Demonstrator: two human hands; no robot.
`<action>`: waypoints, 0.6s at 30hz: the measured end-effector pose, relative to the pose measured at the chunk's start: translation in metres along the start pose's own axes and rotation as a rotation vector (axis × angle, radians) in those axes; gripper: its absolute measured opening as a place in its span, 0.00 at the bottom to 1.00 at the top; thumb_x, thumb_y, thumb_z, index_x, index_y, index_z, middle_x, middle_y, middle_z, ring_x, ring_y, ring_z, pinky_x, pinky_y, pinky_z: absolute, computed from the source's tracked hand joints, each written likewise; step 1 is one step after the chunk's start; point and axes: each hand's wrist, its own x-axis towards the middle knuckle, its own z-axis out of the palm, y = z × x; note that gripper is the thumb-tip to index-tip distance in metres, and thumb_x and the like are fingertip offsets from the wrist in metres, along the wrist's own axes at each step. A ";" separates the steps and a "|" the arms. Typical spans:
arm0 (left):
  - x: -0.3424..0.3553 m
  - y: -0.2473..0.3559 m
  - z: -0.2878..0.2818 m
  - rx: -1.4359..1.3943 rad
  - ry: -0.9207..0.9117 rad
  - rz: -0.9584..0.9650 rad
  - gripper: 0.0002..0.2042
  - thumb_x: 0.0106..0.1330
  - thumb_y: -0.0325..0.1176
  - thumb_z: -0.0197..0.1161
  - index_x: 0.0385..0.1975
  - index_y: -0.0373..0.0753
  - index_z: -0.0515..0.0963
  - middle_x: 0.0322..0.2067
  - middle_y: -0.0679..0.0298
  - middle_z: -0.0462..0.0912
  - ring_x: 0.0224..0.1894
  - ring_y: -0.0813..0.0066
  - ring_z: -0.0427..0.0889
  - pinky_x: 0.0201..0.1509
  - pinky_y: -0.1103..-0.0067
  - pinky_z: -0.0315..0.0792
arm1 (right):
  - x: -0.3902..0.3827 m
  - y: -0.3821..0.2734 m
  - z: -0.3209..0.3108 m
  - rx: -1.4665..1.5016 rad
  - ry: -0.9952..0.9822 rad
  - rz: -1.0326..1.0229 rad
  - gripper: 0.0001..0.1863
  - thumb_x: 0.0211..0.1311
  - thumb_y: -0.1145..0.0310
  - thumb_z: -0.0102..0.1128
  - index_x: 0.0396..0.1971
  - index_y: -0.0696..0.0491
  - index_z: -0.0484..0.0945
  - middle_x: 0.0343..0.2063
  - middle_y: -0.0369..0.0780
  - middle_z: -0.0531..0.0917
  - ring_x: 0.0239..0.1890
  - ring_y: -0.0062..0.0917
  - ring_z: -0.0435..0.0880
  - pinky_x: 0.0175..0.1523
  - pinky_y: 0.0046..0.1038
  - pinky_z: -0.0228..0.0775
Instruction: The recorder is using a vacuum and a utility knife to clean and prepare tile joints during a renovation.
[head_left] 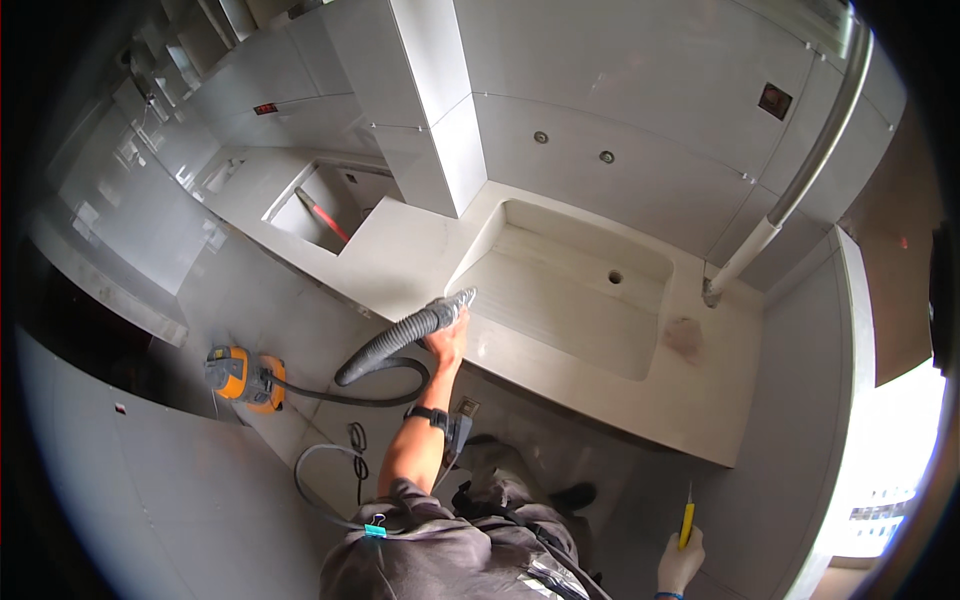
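My left hand [447,342] grips the end of a grey ribbed vacuum hose [395,345], whose nozzle [460,300] lies on the front left rim of a pale rectangular sink basin [560,300] sunk into a stone countertop [400,260]. A dark watch sits on that wrist. The hose curves down to an orange vacuum cleaner [240,375] on the floor at the left. My right hand [680,565] hangs low at the lower right, closed around a thin yellow-handled tool [687,520] that points upward, away from the counter.
A second cutout [320,210] at the left of the counter holds a red-handled tool [322,212]. A tiled column [435,120] stands between the two. A grey pipe [800,185] runs diagonally at the right. A reddish stain [685,338] marks the counter. Cable loops [340,465] lie on the floor.
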 end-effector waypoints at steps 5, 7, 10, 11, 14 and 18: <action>0.111 -0.094 0.045 -0.372 0.002 -0.039 0.09 0.58 0.31 0.75 0.33 0.37 0.82 0.31 0.59 0.86 0.35 0.64 0.85 0.44 0.69 0.76 | -0.058 -0.071 0.058 -0.085 -0.008 -0.065 0.18 0.69 0.64 0.64 0.54 0.57 0.81 0.38 0.57 0.87 0.41 0.57 0.87 0.45 0.52 0.78; 0.150 -0.117 0.064 -0.279 0.010 0.004 0.10 0.57 0.32 0.75 0.33 0.36 0.82 0.32 0.58 0.87 0.36 0.63 0.85 0.46 0.68 0.77 | -0.085 -0.100 0.094 -0.126 -0.072 -0.037 0.17 0.68 0.63 0.65 0.52 0.56 0.81 0.38 0.56 0.87 0.41 0.56 0.87 0.45 0.51 0.79; 0.182 -0.128 0.098 -0.167 -0.028 0.225 0.15 0.54 0.35 0.79 0.35 0.34 0.82 0.36 0.56 0.88 0.40 0.56 0.87 0.51 0.64 0.78 | -0.137 -0.153 0.141 -0.226 -0.117 -0.012 0.15 0.68 0.63 0.66 0.50 0.53 0.82 0.36 0.54 0.87 0.38 0.54 0.88 0.44 0.49 0.79; 0.195 -0.130 0.105 -0.182 -0.054 0.215 0.15 0.54 0.35 0.79 0.35 0.34 0.82 0.36 0.56 0.88 0.40 0.56 0.87 0.51 0.64 0.78 | -0.154 -0.176 0.149 -0.203 -0.149 0.002 0.15 0.68 0.64 0.66 0.50 0.52 0.82 0.36 0.54 0.88 0.38 0.55 0.88 0.44 0.49 0.79; 0.249 -0.170 0.113 -0.160 -0.309 0.044 0.16 0.53 0.35 0.79 0.37 0.34 0.84 0.36 0.55 0.88 0.41 0.54 0.87 0.54 0.64 0.78 | -0.200 -0.208 0.170 -0.220 -0.212 0.041 0.15 0.67 0.63 0.67 0.50 0.51 0.82 0.36 0.54 0.88 0.40 0.55 0.87 0.45 0.49 0.79; 0.311 -0.213 0.121 -0.273 -0.271 0.058 0.14 0.53 0.34 0.80 0.35 0.34 0.85 0.38 0.57 0.90 0.41 0.61 0.89 0.52 0.66 0.80 | -0.241 -0.239 0.192 -0.237 -0.177 0.081 0.14 0.67 0.64 0.68 0.49 0.52 0.82 0.35 0.54 0.87 0.38 0.56 0.87 0.43 0.49 0.79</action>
